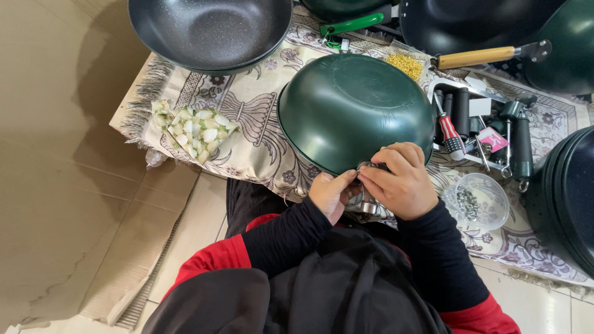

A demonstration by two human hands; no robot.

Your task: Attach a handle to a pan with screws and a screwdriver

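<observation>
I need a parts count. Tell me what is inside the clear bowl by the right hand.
The clear bowl holds a small heap of shiny metal pieces, probably screws or nuts; they are too small to count. Whatever lies lower in the heap is covered.

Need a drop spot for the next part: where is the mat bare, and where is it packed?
Bare patterned mat lies between the overturned green metal wok, the black speckled wok and the clear bag of white-green pieces. Crowded: right side, with the red-handled screwdriver, clear bowl of metal bits and stacked dark pans.
</observation>
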